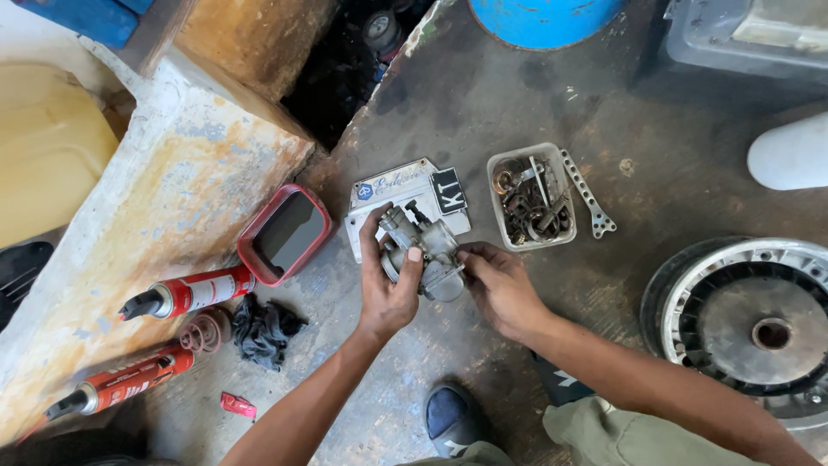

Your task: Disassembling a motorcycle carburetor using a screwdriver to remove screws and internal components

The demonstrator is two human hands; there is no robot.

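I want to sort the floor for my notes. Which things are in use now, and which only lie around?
In use:
left hand
right hand
carburetor, held in both hands

Lying around:
tray of small metal parts
flat metal bracket
two red spray cans
black rag
wheel
red-rimmed tray

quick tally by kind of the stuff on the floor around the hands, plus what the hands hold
carburetor, held by left hand and right hand: 1
red spray cans: 2
red-rimmed tray: 1
clear tub of small metal parts: 1
flat perforated metal bracket: 1
black rag: 1
wheel: 1
white plate under the carburetor: 1
total: 9
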